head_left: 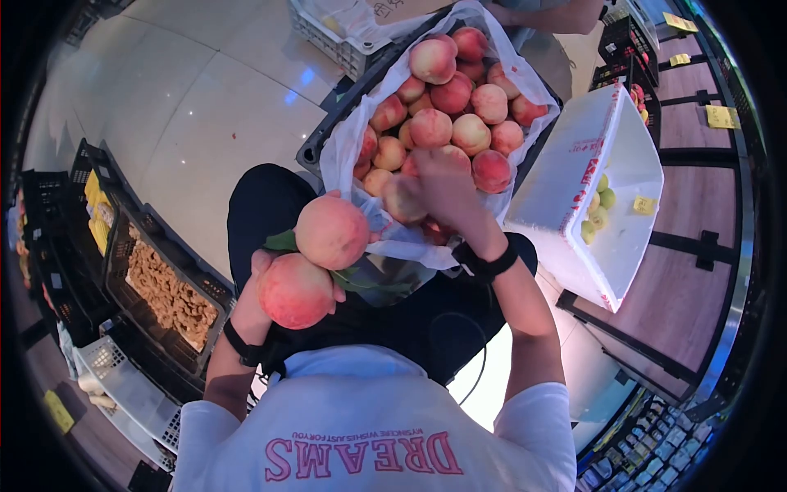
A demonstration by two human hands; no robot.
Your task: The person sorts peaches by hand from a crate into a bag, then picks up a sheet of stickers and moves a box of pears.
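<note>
My left hand (248,302) is cupped under two large pink peaches with green leaves, one (295,290) in the palm and one (332,232) resting above it. My right hand (448,185) reaches into a white plastic bag (343,146) heaped with several peaches (452,92) and closes on one blurred peach (402,198) at the near edge of the heap. The bag sits in a black crate (315,152) in front of my knees. Both wrists wear black bands.
A white foam box (574,156) with a few green fruits (601,203) stands at the right. At the left are black crates, one of ginger (168,292), one of yellow produce (97,215). Another person's arm (548,15) shows at the top, by a white crate (332,43).
</note>
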